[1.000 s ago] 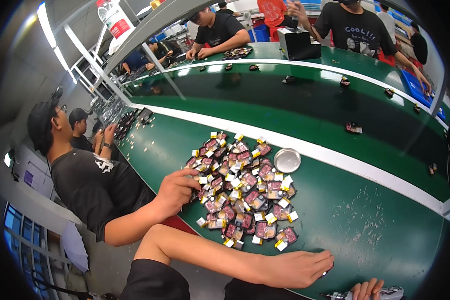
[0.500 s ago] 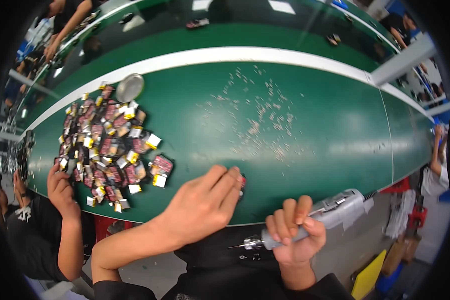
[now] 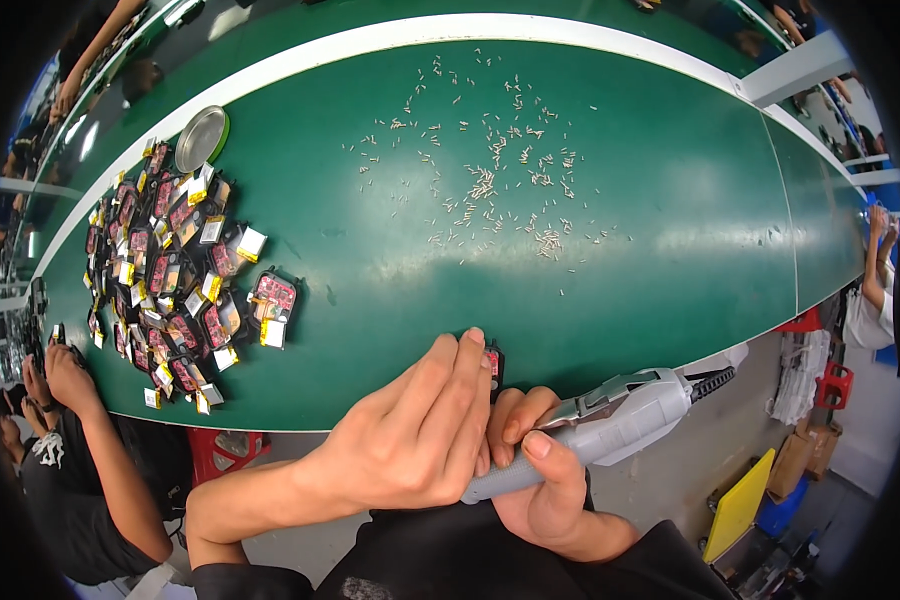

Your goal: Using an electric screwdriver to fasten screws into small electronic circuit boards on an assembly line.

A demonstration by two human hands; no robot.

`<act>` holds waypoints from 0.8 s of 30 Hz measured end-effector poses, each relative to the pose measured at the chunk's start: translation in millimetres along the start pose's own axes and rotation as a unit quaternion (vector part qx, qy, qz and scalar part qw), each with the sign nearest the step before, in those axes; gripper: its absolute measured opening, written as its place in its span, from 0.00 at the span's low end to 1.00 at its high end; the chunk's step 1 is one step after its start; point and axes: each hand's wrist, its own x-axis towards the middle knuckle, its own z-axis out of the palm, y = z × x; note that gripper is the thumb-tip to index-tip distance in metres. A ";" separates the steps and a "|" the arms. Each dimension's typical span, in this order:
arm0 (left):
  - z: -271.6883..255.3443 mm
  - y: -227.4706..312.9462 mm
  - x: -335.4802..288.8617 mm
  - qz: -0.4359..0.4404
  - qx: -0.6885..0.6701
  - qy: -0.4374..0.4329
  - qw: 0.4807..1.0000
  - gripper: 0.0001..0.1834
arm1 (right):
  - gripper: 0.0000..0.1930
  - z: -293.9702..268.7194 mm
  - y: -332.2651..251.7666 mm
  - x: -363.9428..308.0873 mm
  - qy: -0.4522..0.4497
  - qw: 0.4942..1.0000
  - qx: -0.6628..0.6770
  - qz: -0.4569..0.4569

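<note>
A grey electric screwdriver (image 3: 625, 418) lies across my right hand (image 3: 545, 480), whose fingers are wrapped round its body; its tip is hidden behind my left hand. My left hand (image 3: 400, 430) arches over the table's near edge with its fingers pressed together. Past its fingertips shows part of a small black device case with a red circuit board (image 3: 495, 362), mostly covered by the hand. Similar open device cases (image 3: 175, 270) are heaped to the left, many with silver-and-yellow battery packs. One such case (image 3: 274, 300) sits at the heap's right edge.
Many small screws (image 3: 490, 180) are scattered over the green table (image 3: 670, 250). A round metal tin (image 3: 202, 138) stands beyond the heap. A co-worker's hand (image 3: 68, 378) is at the heap's left side. A white rail (image 3: 510, 28) bounds the far side.
The screwdriver has moved left, and its tip has passed behind my left hand. My two hands are now together. The view has shifted, and the co-worker's hand has drawn away from the heap.
</note>
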 end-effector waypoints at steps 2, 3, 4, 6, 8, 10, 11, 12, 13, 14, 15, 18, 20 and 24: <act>-2.3 -4.5 0.5 0.019 0.018 -0.039 0.999 0.18 | 0.05 -1.2 -2.2 1.8 -0.006 1.000 0.007 0.005; -3.4 -5.4 0.4 0.017 0.017 -0.038 0.999 0.18 | 0.06 -2.5 -7.0 2.9 -0.032 0.999 0.027 0.017; -3.8 -5.4 -0.1 0.014 0.014 -0.057 0.998 0.18 | 0.06 -4.6 -12.9 3.9 -0.057 0.997 0.048 0.030; -4.9 -3.7 -4.6 0.001 0.013 -0.081 0.997 0.19 | 0.09 -4.5 -36.2 9.4 -0.096 0.995 0.020 0.015; -7.9 -1.7 -2.2 -0.023 -0.050 -0.085 0.995 0.23 | 0.10 3.5 -67.6 18.0 -0.132 0.989 -0.051 -0.042; -9.6 -1.9 -4.2 -0.024 -0.044 -0.095 0.994 0.23 | 0.11 8.9 -84.9 33.5 -0.157 0.979 -0.088 -0.094; -8.7 -2.3 -5.0 -0.018 -0.040 -0.100 0.994 0.22 | 0.11 12.5 -90.4 40.7 -0.162 0.975 -0.101 -0.117; -7.2 -2.0 -6.3 -0.019 -0.043 -0.101 0.994 0.22 | 0.11 17.2 -92.7 48.4 -0.159 0.975 -0.101 -0.116; -5.7 -1.0 -6.9 -0.018 -0.034 -0.091 0.995 0.21 | 0.09 21.8 -94.7 56.4 -0.173 0.967 -0.123 -0.143; -4.2 0.1 -7.5 -0.018 -0.025 -0.081 0.996 0.20 | 0.08 24.0 -95.8 62.6 -0.187 0.957 -0.146 -0.170; -2.7 1.3 -8.2 -0.020 -0.027 -0.082 0.996 0.20 | 0.08 24.2 -96.6 66.6 -0.185 0.957 -0.146 -0.167; 0.8 2.3 -10.3 -0.019 -0.009 -0.072 0.997 0.19 | 0.08 22.2 -97.3 76.6 -0.213 0.948 -0.182 -0.152; 1.1 2.1 -10.5 -0.023 -0.007 -0.066 0.998 0.18 | 0.08 20.9 -95.9 80.5 -0.217 0.948 -0.185 -0.139; 2.2 1.9 -11.3 -0.031 -0.013 -0.066 0.997 0.18 | 0.09 18.8 -92.1 84.6 -0.219 0.949 -0.194 -0.118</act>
